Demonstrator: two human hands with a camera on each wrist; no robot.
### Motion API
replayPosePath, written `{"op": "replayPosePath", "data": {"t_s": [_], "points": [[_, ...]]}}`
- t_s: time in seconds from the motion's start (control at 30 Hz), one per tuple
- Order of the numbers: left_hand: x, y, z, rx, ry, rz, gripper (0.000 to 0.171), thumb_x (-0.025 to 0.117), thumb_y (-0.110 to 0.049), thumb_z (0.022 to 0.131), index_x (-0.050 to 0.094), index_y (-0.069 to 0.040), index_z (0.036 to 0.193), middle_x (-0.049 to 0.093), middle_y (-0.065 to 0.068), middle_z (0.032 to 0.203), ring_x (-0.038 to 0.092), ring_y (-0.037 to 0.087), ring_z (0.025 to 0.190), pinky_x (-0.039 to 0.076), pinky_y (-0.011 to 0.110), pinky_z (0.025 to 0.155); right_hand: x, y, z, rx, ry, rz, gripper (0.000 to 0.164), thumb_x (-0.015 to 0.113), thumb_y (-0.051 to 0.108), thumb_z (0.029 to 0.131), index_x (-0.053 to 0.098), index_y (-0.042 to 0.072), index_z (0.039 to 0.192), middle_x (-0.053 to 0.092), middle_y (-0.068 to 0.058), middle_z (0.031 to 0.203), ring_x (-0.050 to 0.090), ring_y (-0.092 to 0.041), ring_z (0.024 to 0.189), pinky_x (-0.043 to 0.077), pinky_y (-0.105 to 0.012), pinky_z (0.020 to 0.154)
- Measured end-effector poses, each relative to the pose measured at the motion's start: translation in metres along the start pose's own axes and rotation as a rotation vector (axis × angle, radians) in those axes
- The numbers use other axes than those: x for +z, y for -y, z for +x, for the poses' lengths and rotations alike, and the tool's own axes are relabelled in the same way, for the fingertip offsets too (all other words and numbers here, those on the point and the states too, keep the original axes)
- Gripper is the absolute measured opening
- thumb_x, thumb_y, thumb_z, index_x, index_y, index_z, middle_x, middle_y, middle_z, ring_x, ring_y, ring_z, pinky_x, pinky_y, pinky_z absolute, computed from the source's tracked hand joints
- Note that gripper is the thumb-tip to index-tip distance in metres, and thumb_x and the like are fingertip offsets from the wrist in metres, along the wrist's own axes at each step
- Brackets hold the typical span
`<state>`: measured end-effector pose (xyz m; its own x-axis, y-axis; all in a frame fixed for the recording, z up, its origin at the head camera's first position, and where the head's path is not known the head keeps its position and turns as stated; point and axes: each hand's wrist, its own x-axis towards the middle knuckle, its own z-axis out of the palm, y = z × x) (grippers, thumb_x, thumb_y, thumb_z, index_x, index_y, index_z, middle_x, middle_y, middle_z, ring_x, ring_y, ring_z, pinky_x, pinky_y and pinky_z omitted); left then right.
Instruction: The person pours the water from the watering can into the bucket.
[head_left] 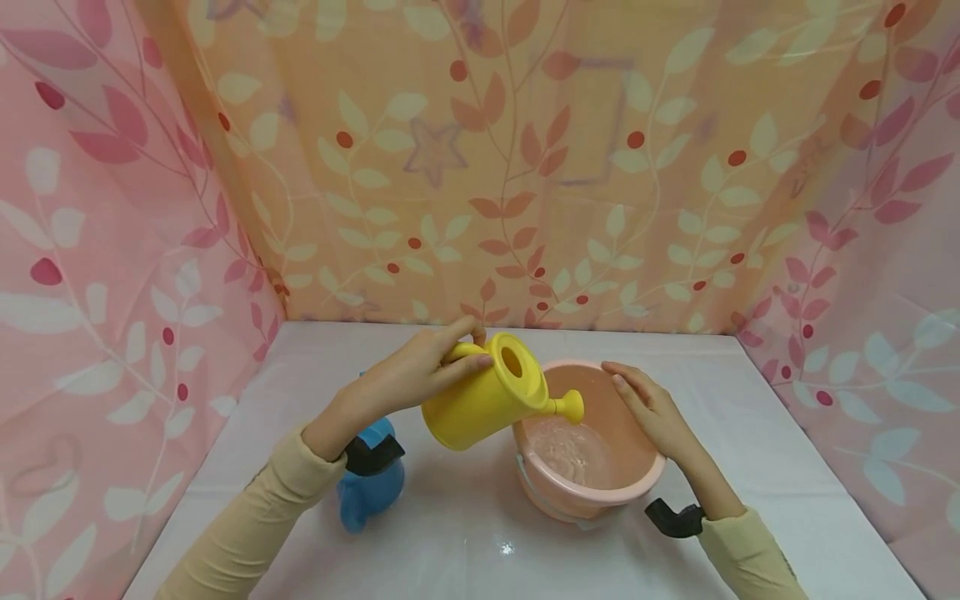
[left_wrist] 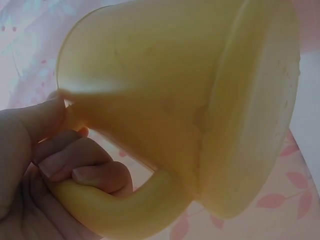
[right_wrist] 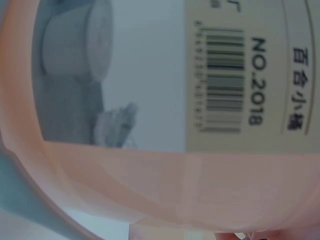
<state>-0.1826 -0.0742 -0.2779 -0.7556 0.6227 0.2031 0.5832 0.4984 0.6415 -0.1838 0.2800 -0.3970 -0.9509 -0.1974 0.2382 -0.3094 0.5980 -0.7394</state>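
Note:
My left hand (head_left: 423, 367) grips the handle of a yellow watering can (head_left: 480, 404), its fingers curled around the handle in the left wrist view. The can leans to the right, and its round spout head (head_left: 573, 407) is over the inside of a pink bucket (head_left: 592, 492). Rippled water (head_left: 573, 454) lies in the bucket. At the bucket's far right rim, my right hand (head_left: 656, 417) holds the edge. The right wrist view shows the bucket's outer wall close up, with a printed barcode label (right_wrist: 225, 80) on it.
A blue plastic toy or container (head_left: 375, 483) stands left of the bucket, partly hidden by my left forearm. A white cover (head_left: 465, 550) lies on the table. Patterned curtains (head_left: 465, 167) rise behind and on both sides.

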Motion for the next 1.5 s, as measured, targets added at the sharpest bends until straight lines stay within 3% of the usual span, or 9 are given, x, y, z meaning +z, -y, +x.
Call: {"op": "replayPosePath", "data": {"t_s": [0.97, 1.5], "points": [[0.001, -0.0025, 0.0012, 0.005, 0.017, 0.009, 0.022, 0.053, -0.041, 0.091, 0.045, -0.024, 0.102, 0.041, -0.002, 0.064, 0.048, 0.013, 0.061, 0.039, 0.024, 0.055, 0.0023, 0.0014, -0.0018, 0.024, 0.007, 0.012, 0.039, 0.042, 0.024, 0.1, 0.045, 0.009, 0.136, 0.046, -0.015, 0.137, 0.043, -0.035, 0.125, 0.039, -0.056, 0.096], [-0.0004, -0.0057, 0.0034, 0.016, 0.016, 0.005, 0.023, 0.055, -0.041, 0.091, 0.045, -0.022, 0.1, 0.051, -0.001, 0.072, 0.053, 0.014, 0.068, 0.044, 0.026, 0.059, 0.0001, 0.003, -0.0012, 0.018, 0.009, 0.006, 0.039, 0.042, 0.024, 0.1, 0.045, 0.009, 0.136, 0.046, -0.015, 0.137, 0.044, -0.035, 0.125, 0.04, -0.055, 0.096]]}}
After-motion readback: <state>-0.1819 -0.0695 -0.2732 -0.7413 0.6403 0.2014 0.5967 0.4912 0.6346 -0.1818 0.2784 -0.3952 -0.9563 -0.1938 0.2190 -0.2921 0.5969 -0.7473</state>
